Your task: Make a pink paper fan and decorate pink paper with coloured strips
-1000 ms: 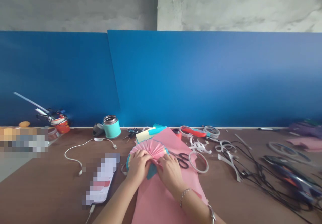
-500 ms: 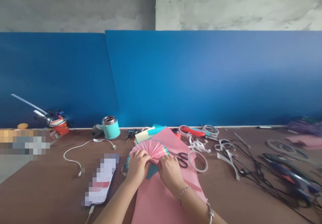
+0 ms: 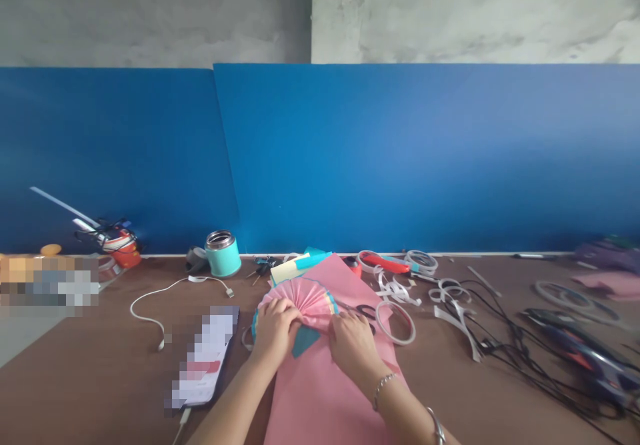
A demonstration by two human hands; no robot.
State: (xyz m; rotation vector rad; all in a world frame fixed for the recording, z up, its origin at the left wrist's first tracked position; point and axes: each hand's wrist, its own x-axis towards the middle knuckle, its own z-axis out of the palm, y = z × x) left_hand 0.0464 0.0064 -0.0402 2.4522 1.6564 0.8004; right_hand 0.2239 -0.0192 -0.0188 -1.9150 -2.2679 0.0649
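A pleated pink paper fan (image 3: 300, 293) with blue and cream edging is spread out in front of me. My left hand (image 3: 276, 325) grips its left side near the gathered centre, fingers bent over the folds. My right hand (image 3: 350, 338) pinches the fan's lower right edge, its fingertips partly hidden. Beneath both lies a large pink paper sheet (image 3: 320, 398), with a teal paper piece (image 3: 305, 340) showing between the hands. Black-handled scissors (image 3: 367, 310) lie on the sheet, partly covered by my right hand.
A phone (image 3: 207, 358) with a cable lies left, behind it a mint-green cup (image 3: 223, 255). To the right are a tape roll (image 3: 395, 323), white paper strips (image 3: 395, 290), black cables (image 3: 520, 345) and a dark tool (image 3: 575, 345). A blue partition (image 3: 400, 158) stands behind.
My right hand has moved a little to the right, away from the fan's centre, and covers more of the scissors. My left hand stays in place on the fan.
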